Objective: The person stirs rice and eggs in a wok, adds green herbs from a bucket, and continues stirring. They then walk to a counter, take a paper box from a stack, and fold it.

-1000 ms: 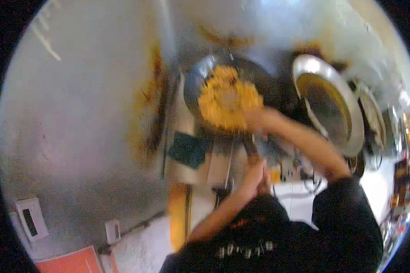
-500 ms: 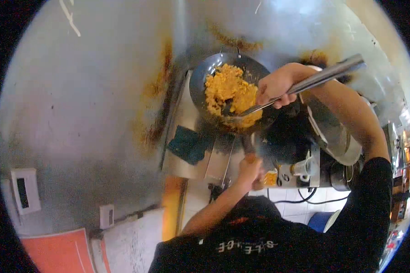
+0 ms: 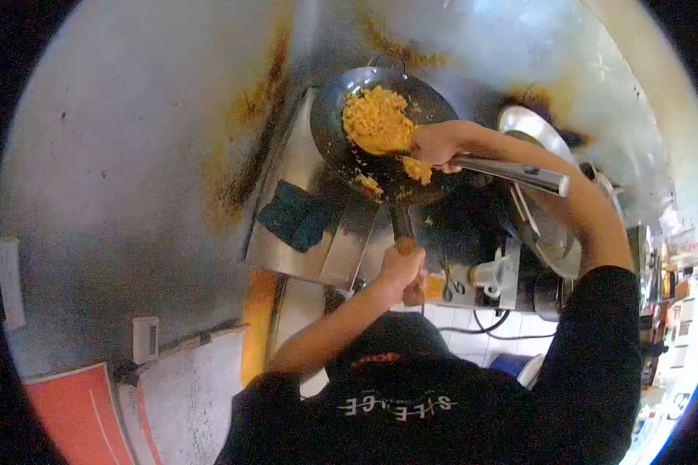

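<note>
A dark folded cloth (image 3: 295,215) lay on the greasy steel surface (image 3: 287,256) beside the round black wok (image 3: 329,128) of yellow rice (image 3: 374,120), whose handle the left hand (image 3: 402,269) gripped while the right hand (image 3: 436,145) clasped what seemed a long metal ladle (image 3: 512,172).

One bit of lettering shows: pale capitals printed across the person's black shirt (image 3: 411,407), low in the near middle of the scene. They come out upside down and smeared by the lens, so no word can be made out for sure. A small orange mark (image 3: 376,359) sits on the same shirt just above them, too blurred to tell. Nothing else here carries readable text
</note>
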Demonstrator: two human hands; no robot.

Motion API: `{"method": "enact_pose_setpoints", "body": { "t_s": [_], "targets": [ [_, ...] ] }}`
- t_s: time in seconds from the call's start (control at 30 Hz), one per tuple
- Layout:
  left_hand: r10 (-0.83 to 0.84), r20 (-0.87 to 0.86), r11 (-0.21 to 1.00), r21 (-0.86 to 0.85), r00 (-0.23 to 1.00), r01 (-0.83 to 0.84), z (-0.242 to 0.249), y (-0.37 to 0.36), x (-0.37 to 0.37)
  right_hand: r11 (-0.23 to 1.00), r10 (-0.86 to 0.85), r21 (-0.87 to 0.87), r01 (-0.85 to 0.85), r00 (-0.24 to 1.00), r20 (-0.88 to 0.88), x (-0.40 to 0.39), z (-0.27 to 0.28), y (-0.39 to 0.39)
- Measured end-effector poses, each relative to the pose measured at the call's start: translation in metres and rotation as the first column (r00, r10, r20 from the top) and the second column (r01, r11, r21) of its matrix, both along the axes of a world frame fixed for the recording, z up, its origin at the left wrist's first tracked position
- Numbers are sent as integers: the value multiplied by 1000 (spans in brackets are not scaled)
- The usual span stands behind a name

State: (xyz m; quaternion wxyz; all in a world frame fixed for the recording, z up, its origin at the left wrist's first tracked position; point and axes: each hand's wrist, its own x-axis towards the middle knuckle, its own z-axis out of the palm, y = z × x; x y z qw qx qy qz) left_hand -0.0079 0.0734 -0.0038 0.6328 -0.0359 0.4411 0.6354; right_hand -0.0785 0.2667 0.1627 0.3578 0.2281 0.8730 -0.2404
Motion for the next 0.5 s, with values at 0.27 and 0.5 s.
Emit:
{"method": "enact_pose_setpoints", "body": {
  "t_s": [0.27, 0.5],
  "targets": [
    [-134, -2, 991, -26, 991, 134, -9, -14, -24, 982, 190, -86, -171, 911, 366, -14, 70, -16],
    [-75, -5, 997, -15, 997, 75, -23, -5, -20, 981, 162, -165, -102, 900, 406, -9, 67, 12]
  ]
}}
